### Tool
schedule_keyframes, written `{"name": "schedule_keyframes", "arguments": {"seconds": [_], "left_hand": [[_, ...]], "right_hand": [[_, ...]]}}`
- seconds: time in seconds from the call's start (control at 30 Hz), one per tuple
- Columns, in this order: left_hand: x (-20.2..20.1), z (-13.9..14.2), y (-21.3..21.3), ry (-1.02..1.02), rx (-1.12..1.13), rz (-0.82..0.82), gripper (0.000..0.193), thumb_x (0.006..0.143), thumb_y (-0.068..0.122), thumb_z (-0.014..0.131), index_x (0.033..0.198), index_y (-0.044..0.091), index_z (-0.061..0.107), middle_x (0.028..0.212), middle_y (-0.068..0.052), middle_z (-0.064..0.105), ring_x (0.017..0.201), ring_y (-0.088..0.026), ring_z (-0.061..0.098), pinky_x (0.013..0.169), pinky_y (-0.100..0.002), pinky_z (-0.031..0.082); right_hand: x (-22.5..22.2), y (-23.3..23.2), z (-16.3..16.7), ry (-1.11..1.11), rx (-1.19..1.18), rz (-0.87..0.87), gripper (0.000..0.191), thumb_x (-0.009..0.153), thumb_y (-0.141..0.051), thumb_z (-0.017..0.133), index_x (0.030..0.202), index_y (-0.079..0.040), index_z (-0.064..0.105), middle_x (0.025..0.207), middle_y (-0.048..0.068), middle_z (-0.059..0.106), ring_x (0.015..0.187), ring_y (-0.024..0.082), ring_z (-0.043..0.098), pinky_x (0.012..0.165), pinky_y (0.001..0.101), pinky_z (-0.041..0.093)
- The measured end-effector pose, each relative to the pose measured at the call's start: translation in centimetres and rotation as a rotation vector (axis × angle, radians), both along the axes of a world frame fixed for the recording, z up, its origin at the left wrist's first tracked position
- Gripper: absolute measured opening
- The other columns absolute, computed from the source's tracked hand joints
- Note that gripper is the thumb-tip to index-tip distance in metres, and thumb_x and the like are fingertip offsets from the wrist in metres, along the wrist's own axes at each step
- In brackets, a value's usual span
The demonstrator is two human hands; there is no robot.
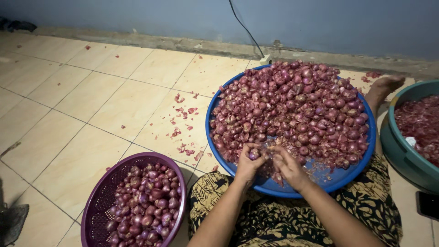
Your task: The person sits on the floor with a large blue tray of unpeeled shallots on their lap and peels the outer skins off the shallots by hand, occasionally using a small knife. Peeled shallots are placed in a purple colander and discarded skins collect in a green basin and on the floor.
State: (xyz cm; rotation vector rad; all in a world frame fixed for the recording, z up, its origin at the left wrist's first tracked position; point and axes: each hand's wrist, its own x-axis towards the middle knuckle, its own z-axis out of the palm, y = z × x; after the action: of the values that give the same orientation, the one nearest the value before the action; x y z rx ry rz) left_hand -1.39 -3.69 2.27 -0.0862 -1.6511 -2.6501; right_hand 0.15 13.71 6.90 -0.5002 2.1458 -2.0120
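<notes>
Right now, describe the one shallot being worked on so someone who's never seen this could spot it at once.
Start at the big blue tray heaped with red shallots, resting on the seated person's lap. At its near edge the left hand and right hand meet. The shallot is the single glossy purple bulb pinched in the left hand's fingertips, lifted clear of the pile, unlike the loose ones.

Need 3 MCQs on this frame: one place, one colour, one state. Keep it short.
1. Where is the purple basket?
A. on the person's left, on the floor
B. on the blue tray
C. against the wall

2. What colour is the tub at the right edge?
A. red
B. teal
C. white

3. What is the left hand doing?
A. resting flat on the tiles
B. holding a shallot
C. gripping the basket rim

Answers: A, it sits on tiles at lower left; B, its wall is teal; B, fingers curl around one bulb, right hand alongside.
</notes>
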Motion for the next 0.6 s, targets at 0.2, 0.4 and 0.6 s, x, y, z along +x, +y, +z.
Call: {"name": "schedule_keyframes", "arguments": {"seconds": [0.2,0.4,0.6], "left_hand": [[0.1,0.3,0.0,-0.005,-0.116,0.043,0.042,0.082,-0.006,0.076,0.114,0.009,0.053,0.095,-0.001,0.066,0.084,-0.008,0.063,0.076,-0.023,0.055],[0.2,1.0,0.2,-0.018,-0.094,0.06,0.042,0.083,-0.005,0.075,0.114,0.008,0.051,0.094,-0.002,0.065,0.083,-0.009,0.063,0.072,-0.024,0.055],[0.5,0.0,2.0,0.084,-0.075,-0.03,0.046,0.083,-0.006,0.073,0.115,0.011,0.044,0.097,-0.004,0.06,0.083,-0.009,0.06,0.071,-0.023,0.052]], "right_hand": [[-0.3,-0.6,0.0,0.034,0.067,0.001,0.037,0.102,-0.014,0.054,0.139,-0.008,0.049,0.092,-0.004,0.061,0.08,0.004,0.057,0.069,0.0207,0.049],[-0.4,-0.8,0.3,-0.044,0.039,-0.017,0.03,0.101,-0.014,0.056,0.13,-0.008,0.056,0.082,-0.002,0.056,0.071,0.007,0.052,0.061,0.0231,0.046],[-0.8,-0.7,0.7,0.047,0.001,-0.104,0.029,0.104,-0.014,0.052,0.13,-0.006,0.057,0.09,-0.005,0.06,0.075,0.006,0.053,0.066,0.0218,0.047]]}}
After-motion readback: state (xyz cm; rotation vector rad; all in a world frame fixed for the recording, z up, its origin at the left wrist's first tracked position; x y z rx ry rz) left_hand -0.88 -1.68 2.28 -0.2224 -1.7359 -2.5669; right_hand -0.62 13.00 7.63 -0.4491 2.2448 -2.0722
